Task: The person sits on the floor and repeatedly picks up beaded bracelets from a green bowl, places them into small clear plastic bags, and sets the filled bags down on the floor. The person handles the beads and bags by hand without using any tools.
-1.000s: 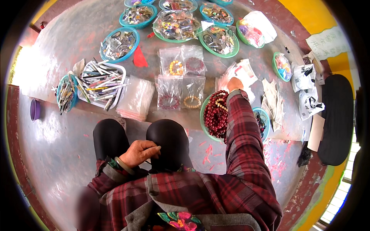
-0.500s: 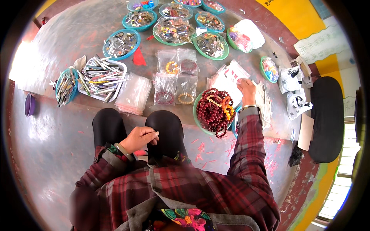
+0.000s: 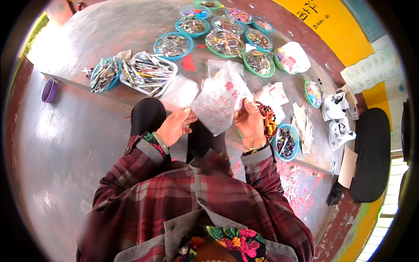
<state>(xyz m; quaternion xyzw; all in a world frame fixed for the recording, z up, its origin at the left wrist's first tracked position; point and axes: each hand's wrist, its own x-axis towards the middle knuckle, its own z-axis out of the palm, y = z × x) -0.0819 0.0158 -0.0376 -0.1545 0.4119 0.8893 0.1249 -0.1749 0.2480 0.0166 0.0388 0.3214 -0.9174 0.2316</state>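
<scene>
A translucent white plastic bag with red print (image 3: 218, 102) is held up in front of my knees. My right hand (image 3: 252, 124) pinches its right edge between thumb and fingers. At the opposite edge, my left hand (image 3: 175, 125) is closed, its thumb and fingertips on the bag's side. The raised bag covers most of the small clear zip bags (image 3: 224, 66) behind it. Beside my right wrist, strings of dark red and orange beads (image 3: 268, 117) show partly in their bowl. A stack of clear plastic bags (image 3: 178, 92) lies beyond my left hand.
A white tray of pens (image 3: 150, 74) and a blue basket of pens (image 3: 105, 75) stand on the left. Several bowls of small packaged goods, one a blue bowl (image 3: 173, 46), fill the far side. A blue bowl of dark items (image 3: 286, 142) sits right, near white carrier bags (image 3: 339, 131).
My right hand has come from the pile of white bags on the right to the middle, bringing one bag. My left hand has lifted from my lap to the bag's left edge.
</scene>
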